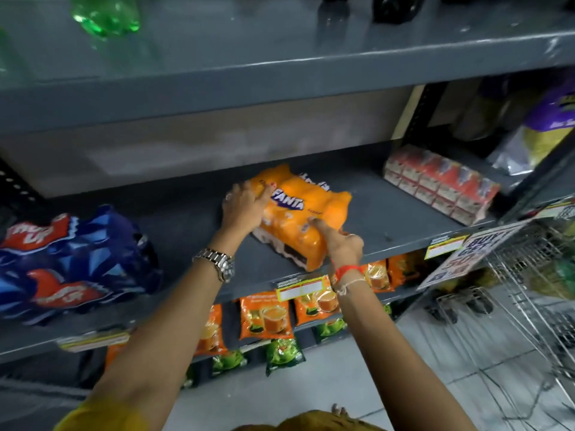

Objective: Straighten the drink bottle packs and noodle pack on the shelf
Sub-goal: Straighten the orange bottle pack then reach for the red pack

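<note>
An orange Fanta bottle pack lies at an angle on the middle of the grey shelf. My left hand grips its far left corner. My right hand holds its near right edge, thumb on top. A blue Thums Up bottle pack lies skewed at the shelf's left end, apart from both hands. A red and white noodle pack sits at the shelf's right end, turned slantwise.
A green bottle and dark bottles stand on the upper shelf. Orange and green pouches hang below the shelf edge. A wire trolley and a promo sign stand close on the right.
</note>
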{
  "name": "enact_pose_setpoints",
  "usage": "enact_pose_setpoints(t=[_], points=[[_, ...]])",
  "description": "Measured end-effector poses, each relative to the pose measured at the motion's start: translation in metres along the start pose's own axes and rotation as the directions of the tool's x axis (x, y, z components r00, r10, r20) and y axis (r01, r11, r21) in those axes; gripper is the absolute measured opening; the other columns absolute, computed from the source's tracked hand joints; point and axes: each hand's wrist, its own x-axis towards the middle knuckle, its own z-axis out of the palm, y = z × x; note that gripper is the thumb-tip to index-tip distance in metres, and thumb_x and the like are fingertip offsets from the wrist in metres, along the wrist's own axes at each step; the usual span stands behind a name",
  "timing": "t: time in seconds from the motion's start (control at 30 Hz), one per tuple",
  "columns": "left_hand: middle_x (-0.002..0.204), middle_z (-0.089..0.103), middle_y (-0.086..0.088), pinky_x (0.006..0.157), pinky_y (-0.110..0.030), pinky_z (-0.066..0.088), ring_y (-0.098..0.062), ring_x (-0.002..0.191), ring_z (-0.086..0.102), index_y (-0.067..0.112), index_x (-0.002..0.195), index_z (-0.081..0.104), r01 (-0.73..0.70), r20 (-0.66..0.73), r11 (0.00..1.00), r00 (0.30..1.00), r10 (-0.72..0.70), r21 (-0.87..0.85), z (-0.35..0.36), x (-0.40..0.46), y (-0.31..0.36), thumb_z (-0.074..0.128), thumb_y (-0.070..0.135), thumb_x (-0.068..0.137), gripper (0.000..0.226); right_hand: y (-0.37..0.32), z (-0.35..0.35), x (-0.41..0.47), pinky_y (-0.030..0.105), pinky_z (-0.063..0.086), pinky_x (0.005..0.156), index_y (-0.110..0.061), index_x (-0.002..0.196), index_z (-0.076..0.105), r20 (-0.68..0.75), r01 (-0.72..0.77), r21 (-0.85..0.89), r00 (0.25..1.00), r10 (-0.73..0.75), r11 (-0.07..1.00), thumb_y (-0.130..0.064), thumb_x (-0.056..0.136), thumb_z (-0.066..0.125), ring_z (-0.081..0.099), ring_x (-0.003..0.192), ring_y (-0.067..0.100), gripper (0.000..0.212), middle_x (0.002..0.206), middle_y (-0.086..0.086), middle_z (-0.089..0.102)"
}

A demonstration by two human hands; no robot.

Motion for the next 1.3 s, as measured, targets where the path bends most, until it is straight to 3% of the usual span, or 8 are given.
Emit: enact_pose_setpoints(t=[0.17,0.27,0.37,0.5,0.8,1.03,1.13,1.3], points=[[0.101,0.061,-0.022,0.079,-0.035,0.045,-0.032,0.09,0.06,0.002,0.088,0.061,0.202,0.181,0.977,0.96,-0.212,0.074,-0.003,0.022,0.01,0.051,0.048,0.087,0.048,-0.027,-0.01,0.043,0.047,0.055,0.087,-0.002,0.109,0.053,0.178,-0.002,0.03,0.984,-0.003,1.0,-0.032,0.047,0.091,0.065,0.1,0.033,0.078,0.113,0.015,0.065],[0.117,0.056,-0.021,0.083,-0.037,0.044,-0.032,0.104,0.056,-0.003,0.119,0.05,0.333,0.241,0.943,0.916,-0.322,-0.007,-0.009,0.026,0.009,0.065,0.036,0.083,0.055,-0.041,-0.028,0.069,0.027,0.055,0.056,-0.009,0.095,0.048,0.354,0.111,-0.047,0.931,-0.087,0.993,-0.029,0.059,0.087,0.064,0.076,0.017,0.057,0.093,0.005,0.063],[0.122,0.058,-0.021,0.077,-0.035,0.045,-0.03,0.102,0.058,-0.003,0.117,0.05,0.39,0.15,0.906,0.918,-0.368,-0.164,-0.01,0.011,0.004,0.075,0.024,0.074,0.057,-0.053,-0.038,0.085,0.021,0.053,0.06,-0.014,0.093,0.062,0.488,0.28,-0.143,0.854,-0.179,0.949,-0.029,0.066,0.083,0.067,0.076,0.011,0.037,0.106,0.011,0.071],[0.107,0.068,-0.023,0.079,-0.039,0.055,-0.025,0.084,0.064,0.004,0.09,0.064,0.274,-0.06,0.849,0.94,-0.335,-0.452,0.005,-0.028,-0.009,0.08,0.011,0.067,0.029,-0.051,-0.043,0.097,0.01,0.053,0.055,-0.017,0.093,0.063,0.601,0.467,-0.087,0.729,-0.328,0.88,-0.016,0.072,0.079,0.068,0.081,0.011,0.026,0.102,0.007,0.069],[0.107,0.068,-0.017,0.08,-0.034,0.054,-0.027,0.097,0.066,-0.004,0.117,0.055,-0.014,-0.415,0.91,0.893,-0.176,-0.415,0.063,-0.1,-0.035,0.075,0.01,0.072,0.051,-0.003,-0.049,0.111,0.035,0.053,0.092,0.0,0.125,0.051,0.646,0.759,-0.079,0.532,-0.547,0.646,-0.011,0.07,0.08,0.059,0.113,0.029,0.063,0.124,0.019,0.058],[0.127,0.046,-0.012,0.086,-0.031,0.052,-0.021,0.104,0.058,0.013,0.128,0.045,-0.037,-0.614,0.868,0.722,-0.319,-0.494,0.094,-0.134,0.002,0.069,0.023,0.08,0.054,-0.015,-0.036,0.116,0.026,0.032,0.099,-0.029,0.143,0.032,0.542,0.51,0.057,0.706,-0.455,0.858,-0.058,0.083,0.04,0.036,0.133,0.014,0.067,0.142,-0.007,0.035],[0.132,0.039,0.001,0.092,-0.031,0.048,-0.013,0.114,0.053,0.021,0.134,0.04,-0.058,-0.443,0.778,0.847,-0.293,-0.626,0.114,-0.148,0.025,0.063,0.028,0.084,0.055,-0.023,-0.028,0.132,0.043,0.036,0.103,-0.026,0.14,0.04,0.565,0.379,-0.047,0.773,-0.288,0.924,-0.057,0.092,0.03,0.042,0.133,0.029,0.058,0.149,0.008,0.04],[0.152,0.028,0.003,0.084,-0.004,0.044,-0.015,0.127,0.046,0.029,0.142,0.03,0.019,-0.249,0.652,0.916,-0.316,-0.758,0.106,-0.134,0.029,0.059,0.034,0.086,0.064,-0.041,-0.015,0.125,0.032,0.048,0.091,-0.024,0.116,0.048,0.615,0.537,0.018,0.659,-0.433,0.843,-0.034,0.099,0.037,0.053,0.113,0.022,0.022,0.131,0.011,0.052]])
